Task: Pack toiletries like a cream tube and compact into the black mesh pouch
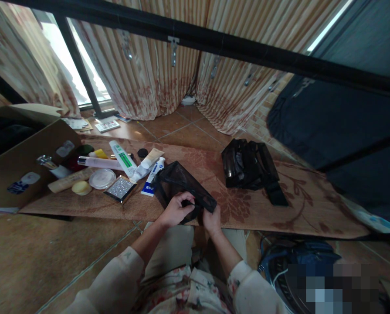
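Observation:
A black mesh pouch [178, 176] stands at the table's near edge, and both hands are on it. The fingers of my left hand [179, 209] pinch together at its near side, around its edge. At the pouch's right end, my right hand [212, 219] grips a lower corner, its fingers partly hidden by the mesh. Just left of the pouch lie a blue-and-white tube [153, 176], a cream tube [152, 158], a white-and-green tube [123, 158] and a square glittery compact [120, 188]. What the pouch contains, if anything, I cannot make out.
Farther left are a round clear-lidded jar [102, 179], a yellow sponge [81, 188], a pink bottle [100, 162] and a cardboard box [28, 161]. A second black mesh bag [247, 163], filled, sits to the right on the patterned cloth [306, 196]. A dark rail [195, 37] crosses above.

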A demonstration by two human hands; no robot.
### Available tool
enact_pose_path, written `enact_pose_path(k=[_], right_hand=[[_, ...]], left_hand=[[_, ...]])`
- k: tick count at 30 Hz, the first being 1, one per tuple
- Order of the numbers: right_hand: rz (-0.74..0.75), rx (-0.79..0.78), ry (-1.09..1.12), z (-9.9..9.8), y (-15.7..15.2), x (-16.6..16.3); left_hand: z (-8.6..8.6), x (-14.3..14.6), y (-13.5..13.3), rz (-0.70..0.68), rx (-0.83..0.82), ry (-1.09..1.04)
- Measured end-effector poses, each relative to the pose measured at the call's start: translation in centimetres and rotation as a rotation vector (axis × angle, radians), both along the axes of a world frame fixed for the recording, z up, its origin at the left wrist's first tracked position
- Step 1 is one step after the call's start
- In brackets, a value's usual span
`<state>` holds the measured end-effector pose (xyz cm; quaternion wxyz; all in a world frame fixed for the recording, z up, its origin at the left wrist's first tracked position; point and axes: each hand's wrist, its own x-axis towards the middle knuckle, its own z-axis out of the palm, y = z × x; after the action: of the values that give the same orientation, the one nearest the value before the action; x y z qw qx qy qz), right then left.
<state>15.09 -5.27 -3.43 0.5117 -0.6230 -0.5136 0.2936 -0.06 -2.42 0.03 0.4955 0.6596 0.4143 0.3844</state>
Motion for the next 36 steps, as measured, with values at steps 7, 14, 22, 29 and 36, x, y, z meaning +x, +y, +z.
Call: enact_pose_path(k=[7, 14, 22, 29, 36], right_hand=[[0.009, 0.004, -0.01, 0.7, -0.1, -0.1], [0.089, 0.021, 0.061, 1.2, 0.0, -0.1], [0.117, 0.017, 0.02, 0.5, -0.3, 0.0], [0.124, 0.053, -0.044, 0.6, -0.3, 0.0], [0.141, 0.051, -0.089, 0.5, -0.2, 0.1]], left_hand=[[-0.2, 0.1, 0.0, 0.02, 0.025, 0.055], [-0.8, 0.3, 0.1, 0.02, 0.045, 0.069], [-0.7, 0.6, 0.0, -0.07, 0.152, 0.181], [-1.1, 0.8, -0.3, 0.008, 0.208, 0.333], [-1.0, 0.8, -0.5, -0.008, 0.197, 0.349]])
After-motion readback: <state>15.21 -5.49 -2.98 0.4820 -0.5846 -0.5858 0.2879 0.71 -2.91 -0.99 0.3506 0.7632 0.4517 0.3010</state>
